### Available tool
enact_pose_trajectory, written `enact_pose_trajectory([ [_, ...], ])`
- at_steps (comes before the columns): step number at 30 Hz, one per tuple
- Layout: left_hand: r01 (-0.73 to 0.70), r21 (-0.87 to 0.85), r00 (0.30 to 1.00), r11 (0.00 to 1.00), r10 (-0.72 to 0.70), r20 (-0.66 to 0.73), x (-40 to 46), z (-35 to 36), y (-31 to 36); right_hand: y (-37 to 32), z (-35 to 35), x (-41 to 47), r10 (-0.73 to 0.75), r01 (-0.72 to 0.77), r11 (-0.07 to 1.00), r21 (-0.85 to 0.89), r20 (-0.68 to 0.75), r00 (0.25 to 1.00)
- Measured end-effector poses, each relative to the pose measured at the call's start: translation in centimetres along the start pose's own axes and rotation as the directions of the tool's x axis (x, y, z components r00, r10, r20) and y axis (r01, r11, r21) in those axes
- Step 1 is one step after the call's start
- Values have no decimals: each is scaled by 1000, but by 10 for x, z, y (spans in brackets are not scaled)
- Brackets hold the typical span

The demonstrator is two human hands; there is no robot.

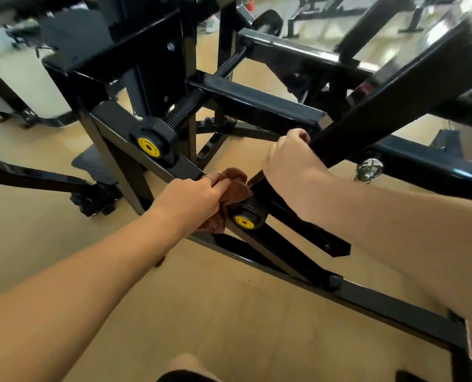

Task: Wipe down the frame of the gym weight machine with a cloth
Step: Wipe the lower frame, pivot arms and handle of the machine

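While the right hand grips a bar, the left hand bunches the cloth.
Fingers clamped; best work firmly round the knob.

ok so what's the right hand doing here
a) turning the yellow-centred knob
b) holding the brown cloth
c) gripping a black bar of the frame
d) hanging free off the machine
c: the right hand is wrapped round a slanted black frame bar, while the left hand holds the brown cloth against the frame beside the yellow-centred knob.
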State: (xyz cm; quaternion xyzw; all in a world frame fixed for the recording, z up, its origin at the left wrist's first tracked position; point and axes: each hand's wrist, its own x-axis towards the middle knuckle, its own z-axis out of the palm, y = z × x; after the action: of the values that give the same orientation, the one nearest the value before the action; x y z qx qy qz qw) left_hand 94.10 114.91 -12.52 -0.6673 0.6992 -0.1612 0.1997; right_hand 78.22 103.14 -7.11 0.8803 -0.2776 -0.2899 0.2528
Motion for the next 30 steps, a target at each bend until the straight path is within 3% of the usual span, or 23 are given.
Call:
enact_pose_trajectory([
  [5, 91, 213, 993, 973, -74, -89, 5, -20, -43, 2, 0, 8, -5, -12, 968, 250, 69, 998],
  [7, 107, 214, 991, 971, -86, -105, 3, -20, -49, 3, -2, 9, 17, -43, 955, 292, 89, 996],
  [12, 96, -78, 995, 992, -93, 41, -1, 1, 22, -13, 5, -2, 61, -60, 998, 24, -28, 998],
  [15, 166, -182, 986, 969, -165, 17, -2, 11, 33, -12, 4, -3, 61, -60, 996, 70, -8, 998],
  [17, 105, -168, 994, 980, -106, 3, -5, 11, 24, -10, 1, 0, 53, -56, 989, 139, 25, 998],
  [20, -18, -7, 1000, 1000, 18, 11, -5, -4, -3, -11, 2, 1, 67, -65, 987, 148, -7, 998],
  [23, 24, 130, 998, 991, -16, -56, -3, -23, -35, -14, 4, 1, 91, -88, 989, 115, -19, 996],
  [25, 68, 109, 996, 992, -60, -71, -4, -25, -39, -16, 5, 0, 114, -109, 988, 107, -36, 993],
  [30, 137, -166, 990, 977, -140, -5, -2, -1, 19, -23, 7, 0, 160, -154, 984, 85, -75, 984],
])
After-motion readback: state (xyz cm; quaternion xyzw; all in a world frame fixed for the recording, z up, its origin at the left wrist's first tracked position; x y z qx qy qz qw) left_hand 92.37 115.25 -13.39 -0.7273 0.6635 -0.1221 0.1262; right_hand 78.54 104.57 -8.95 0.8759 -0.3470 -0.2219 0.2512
